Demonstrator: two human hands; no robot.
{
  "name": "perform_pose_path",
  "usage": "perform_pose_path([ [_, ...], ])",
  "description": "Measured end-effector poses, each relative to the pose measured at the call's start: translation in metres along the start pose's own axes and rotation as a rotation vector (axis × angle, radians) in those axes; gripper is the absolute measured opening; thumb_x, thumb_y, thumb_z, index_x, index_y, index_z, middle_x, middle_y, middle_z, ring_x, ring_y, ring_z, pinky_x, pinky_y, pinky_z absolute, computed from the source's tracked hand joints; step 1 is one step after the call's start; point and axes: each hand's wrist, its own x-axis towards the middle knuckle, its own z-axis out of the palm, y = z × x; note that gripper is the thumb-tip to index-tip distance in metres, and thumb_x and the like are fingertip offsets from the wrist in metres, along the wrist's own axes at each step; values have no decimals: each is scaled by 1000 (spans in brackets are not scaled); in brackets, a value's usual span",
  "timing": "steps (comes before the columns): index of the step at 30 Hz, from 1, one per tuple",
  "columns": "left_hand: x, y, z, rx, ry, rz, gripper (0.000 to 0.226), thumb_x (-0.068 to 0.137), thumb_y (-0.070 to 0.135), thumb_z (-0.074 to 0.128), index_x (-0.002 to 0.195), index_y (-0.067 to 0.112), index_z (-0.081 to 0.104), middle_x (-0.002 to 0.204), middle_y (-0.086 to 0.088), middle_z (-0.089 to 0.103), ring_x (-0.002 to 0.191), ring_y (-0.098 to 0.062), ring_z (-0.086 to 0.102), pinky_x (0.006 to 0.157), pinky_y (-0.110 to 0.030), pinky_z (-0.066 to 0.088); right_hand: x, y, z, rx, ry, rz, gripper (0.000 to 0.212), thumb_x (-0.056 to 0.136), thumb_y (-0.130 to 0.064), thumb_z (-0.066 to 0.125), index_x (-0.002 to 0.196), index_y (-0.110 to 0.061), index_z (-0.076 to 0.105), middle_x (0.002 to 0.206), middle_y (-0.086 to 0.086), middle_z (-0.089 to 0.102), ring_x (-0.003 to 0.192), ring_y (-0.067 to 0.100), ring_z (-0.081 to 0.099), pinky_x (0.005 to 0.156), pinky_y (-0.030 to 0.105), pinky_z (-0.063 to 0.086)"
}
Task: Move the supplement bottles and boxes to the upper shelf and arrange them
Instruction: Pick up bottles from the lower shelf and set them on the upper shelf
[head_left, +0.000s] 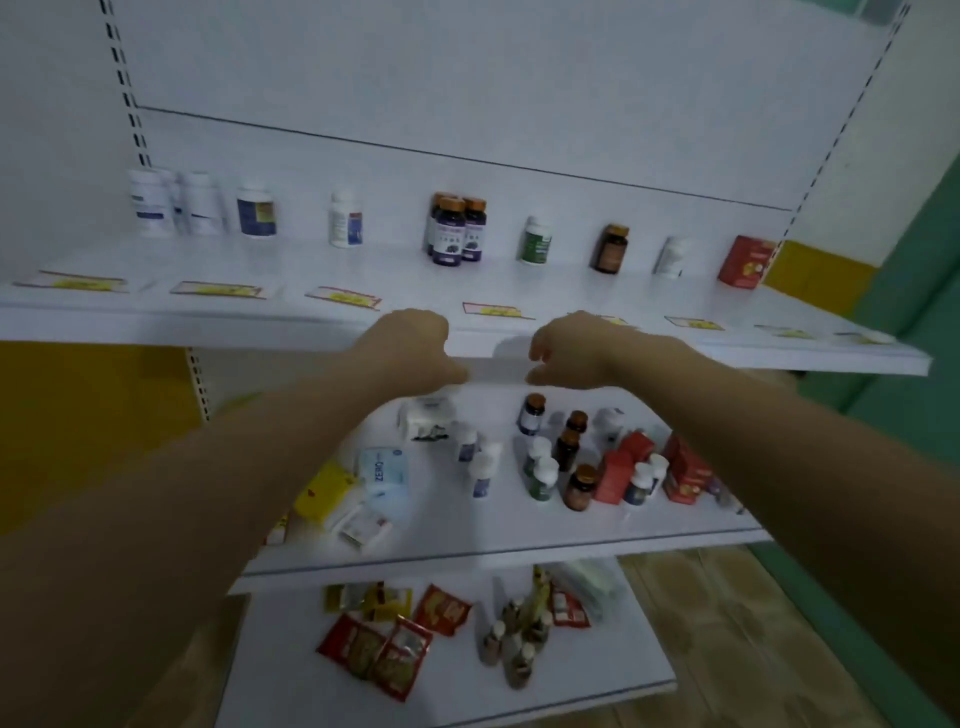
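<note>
The white upper shelf (395, 288) carries a row of supplement bottles along its back: white ones at the left (150, 203), dark purple-labelled ones (456, 231) in the middle, a green-labelled one (535, 240), a brown one (611, 249) and a red box (744, 261) at the right. On the middle shelf (467, 540) stand several more bottles (543, 475), red boxes (615, 475) and flat packs (383, 470). My left hand (410, 348) and my right hand (569, 353) hover at the upper shelf's front edge, fingers loosely curled, holding nothing.
Yellow price labels (343, 297) lie along the upper shelf's front. The bottom shelf (597, 670) holds red sachets (376, 649) and small bottles (511, 639). A green and yellow wall (883, 364) stands at the right, and slotted uprights (122, 78) frame the unit.
</note>
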Motion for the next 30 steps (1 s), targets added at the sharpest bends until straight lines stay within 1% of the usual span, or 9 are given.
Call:
perform_pose_path([
  [7,9,28,89,-102,-226,-45,49,85,38,62,123,8,55,126,-11,57,110,-26,53,85,-28,41,-14,50,76,86,-121,86,39,93,-33,52,119,-5,60,118,12,63,100,25,57,85,32,44],
  [11,35,23,135,-165,-328,-63,45,83,36,64,117,6,59,117,-11,61,103,-25,57,86,-32,46,1,76,107,100,-193,154,38,93,-31,51,122,-7,59,120,13,62,106,28,59,93,37,48],
  [14,63,18,167,-203,-362,-67,42,82,37,65,111,7,61,113,-11,63,100,-24,59,89,-34,49,16,92,123,120,-232,171,31,95,-23,47,122,-9,57,120,13,62,107,27,58,92,34,47],
  [17,90,20,195,-239,-428,-82,35,86,31,62,106,3,58,116,-14,60,105,-25,58,87,-30,48,41,110,151,131,-249,177,14,94,-19,45,96,-10,56,101,12,63,91,27,57,75,31,45],
  [19,104,25,214,-238,-469,-86,36,88,29,61,112,4,54,122,-14,56,110,-26,55,84,-28,43,56,122,171,150,-273,191,23,94,-20,44,75,-11,53,91,8,58,82,24,54,66,27,41],
  [20,111,29,222,-235,-485,-86,42,89,29,60,121,4,51,127,-14,53,114,-26,53,87,-27,43,62,127,179,161,-290,192,24,94,-21,44,76,-11,56,92,8,58,82,23,54,67,27,41],
  [22,124,36,241,-228,-504,-96,51,89,29,59,132,3,44,135,-14,48,120,-26,49,90,-27,41,73,138,193,184,-303,177,26,96,-22,44,98,-4,63,96,10,59,87,24,56,75,30,43],
  [25,143,46,271,-229,-500,-126,56,89,29,60,134,2,41,137,-16,46,121,-27,49,94,-30,42,89,159,215,210,-331,142,31,98,-21,42,110,-1,62,111,12,62,101,27,58,87,32,45],
  [30,168,58,322,-251,-456,-237,64,87,26,63,137,0,34,141,-19,40,127,-28,44,102,-36,37,126,202,259,221,-291,121,41,93,-13,50,133,-7,46,131,15,52,117,30,53,98,38,47],
])
